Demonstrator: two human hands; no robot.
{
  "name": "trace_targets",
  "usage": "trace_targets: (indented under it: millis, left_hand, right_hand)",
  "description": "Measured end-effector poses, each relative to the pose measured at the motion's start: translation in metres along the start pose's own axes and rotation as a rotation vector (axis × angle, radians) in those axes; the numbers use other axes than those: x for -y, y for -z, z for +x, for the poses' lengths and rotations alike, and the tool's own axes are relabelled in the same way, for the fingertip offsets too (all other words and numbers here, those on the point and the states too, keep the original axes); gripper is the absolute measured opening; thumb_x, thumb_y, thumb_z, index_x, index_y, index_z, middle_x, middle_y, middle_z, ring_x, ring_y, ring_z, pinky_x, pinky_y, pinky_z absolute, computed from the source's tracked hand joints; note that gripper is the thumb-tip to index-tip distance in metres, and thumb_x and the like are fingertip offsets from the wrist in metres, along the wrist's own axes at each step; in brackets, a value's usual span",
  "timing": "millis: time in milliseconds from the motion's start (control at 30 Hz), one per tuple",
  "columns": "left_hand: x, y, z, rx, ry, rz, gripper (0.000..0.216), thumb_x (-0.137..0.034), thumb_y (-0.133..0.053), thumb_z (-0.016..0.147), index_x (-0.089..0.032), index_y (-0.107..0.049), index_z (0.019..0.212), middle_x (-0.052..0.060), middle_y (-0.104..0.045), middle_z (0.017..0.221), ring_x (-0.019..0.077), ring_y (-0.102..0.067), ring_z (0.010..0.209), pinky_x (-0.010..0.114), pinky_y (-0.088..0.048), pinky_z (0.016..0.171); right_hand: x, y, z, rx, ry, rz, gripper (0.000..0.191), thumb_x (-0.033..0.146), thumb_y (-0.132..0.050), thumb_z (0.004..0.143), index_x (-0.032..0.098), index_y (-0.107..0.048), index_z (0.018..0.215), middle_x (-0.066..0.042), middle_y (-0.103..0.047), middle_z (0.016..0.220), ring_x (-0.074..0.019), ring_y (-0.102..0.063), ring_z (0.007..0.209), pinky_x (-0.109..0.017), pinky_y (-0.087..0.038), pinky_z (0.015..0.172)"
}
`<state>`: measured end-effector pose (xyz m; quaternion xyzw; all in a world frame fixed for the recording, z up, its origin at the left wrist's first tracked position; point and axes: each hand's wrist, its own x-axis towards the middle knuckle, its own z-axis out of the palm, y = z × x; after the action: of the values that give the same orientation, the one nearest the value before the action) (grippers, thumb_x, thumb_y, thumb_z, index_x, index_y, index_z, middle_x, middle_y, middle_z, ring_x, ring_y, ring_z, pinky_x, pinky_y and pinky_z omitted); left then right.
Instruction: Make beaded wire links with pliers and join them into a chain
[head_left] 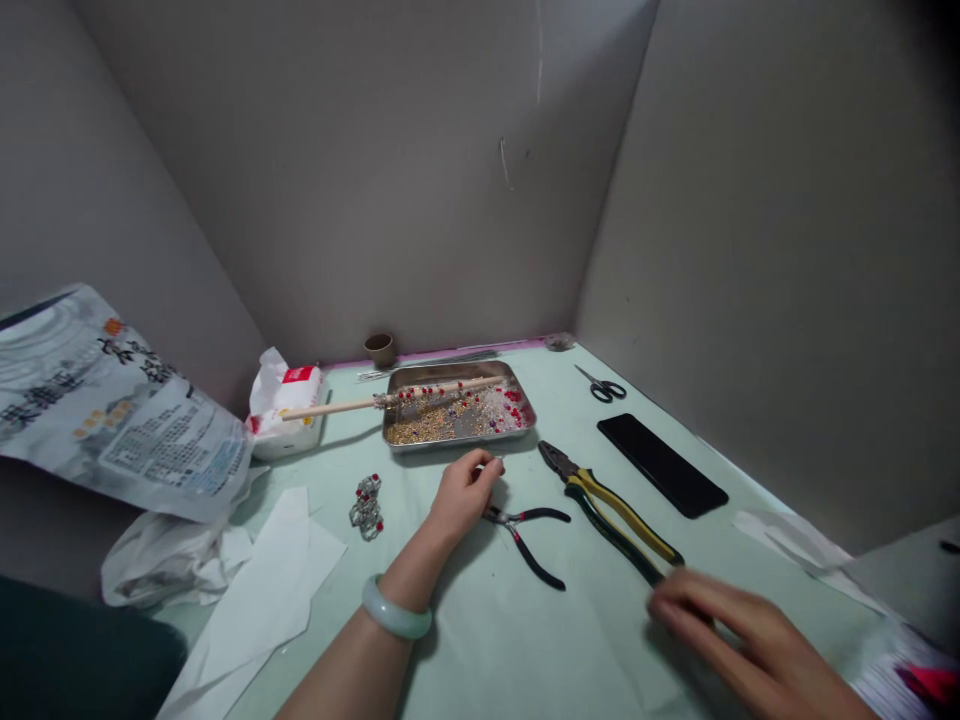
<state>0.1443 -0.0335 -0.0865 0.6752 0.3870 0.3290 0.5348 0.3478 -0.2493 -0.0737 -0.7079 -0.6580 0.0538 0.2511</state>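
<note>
A grey back wall [375, 180] is filling the top centre, meeting a right wall [787, 260] along a corner line [617, 170], while a left wall [97, 150] is slanting down the upper left. A pale green worktop [480, 640] is spreading below, and faint light [630, 25] is brightening the back wall's top right.

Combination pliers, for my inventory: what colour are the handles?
Dark green and yellow handles, clearest in head view.

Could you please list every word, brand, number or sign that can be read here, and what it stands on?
Nothing can be quoted with confidence.
Pouch: large dark characters, orange marks and a block of fine print, all too blurred or small to read.
Tissue pack: a red label, its print too small to read.
</note>
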Motion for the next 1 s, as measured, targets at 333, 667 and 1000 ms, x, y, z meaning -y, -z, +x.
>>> trace_targets:
  millis: [333,667,1000]
  left_hand:
    - [-0.004,0.007,-0.009,0.016,0.283,-0.78,0.035,-0.048,-0.06,0.077,-0.016,-0.045,0.071,-0.001,-0.055,0.064,0.0044,-0.037,0.037,0.019,-0.025,0.034]
    - [0.002,0.008,-0.014,0.014,0.237,-0.667,0.034,-0.046,-0.049,0.086,-0.015,-0.051,0.074,-0.001,-0.052,0.06,0.0054,-0.036,0.038,0.02,-0.027,0.035]
    - [0.001,0.014,-0.007,-0.094,0.241,-0.339,0.031,-0.039,-0.048,0.088,-0.014,-0.055,0.072,-0.002,-0.049,0.048,0.007,-0.042,0.038,0.019,-0.031,0.04]
  right_hand:
    - [0.014,-0.024,0.107,0.059,0.004,-0.358,0.026,0.042,-0.053,0.083,0.024,-0.062,0.099,-0.009,-0.062,0.097,-0.0294,-0.06,0.09,-0.041,-0.048,0.069]
    - [-0.04,-0.051,0.066,-0.098,-0.076,-0.056,0.05,0.048,-0.049,0.082,0.021,-0.056,0.124,-0.013,-0.062,0.114,-0.0327,-0.055,0.107,-0.047,-0.048,0.087]
    - [0.002,-0.007,0.052,0.38,-0.867,1.422,0.06,0.046,-0.075,0.064,0.021,-0.062,0.117,-0.013,-0.066,0.11,-0.0262,-0.065,0.085,-0.033,-0.054,0.066]
